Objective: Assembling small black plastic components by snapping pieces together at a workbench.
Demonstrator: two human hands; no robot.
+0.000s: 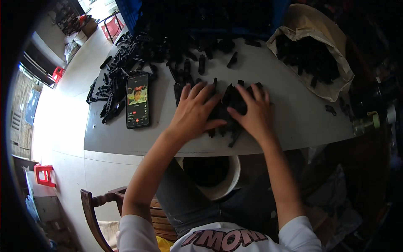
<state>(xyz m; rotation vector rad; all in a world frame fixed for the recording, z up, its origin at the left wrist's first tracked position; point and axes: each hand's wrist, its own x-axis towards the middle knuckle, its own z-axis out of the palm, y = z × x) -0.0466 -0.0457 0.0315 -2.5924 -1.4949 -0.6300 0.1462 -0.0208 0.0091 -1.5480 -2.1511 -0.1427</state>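
Observation:
My left hand (194, 112) and my right hand (252, 110) lie side by side, fingers spread, on a small heap of black plastic parts (229, 101) near the front edge of a grey table (294, 122). Both palms press down on the heap, and a few parts stick out below and between the hands. Neither hand closes around a single part. More black plastic parts (126, 67) lie piled across the table's back and left side.
A phone (137, 101) with a lit screen lies left of my left hand. An open sack (312, 54) of black parts sits at the back right. A white bucket (216, 174) stands under the table edge, between my knees. A wooden chair (98, 210) is at lower left.

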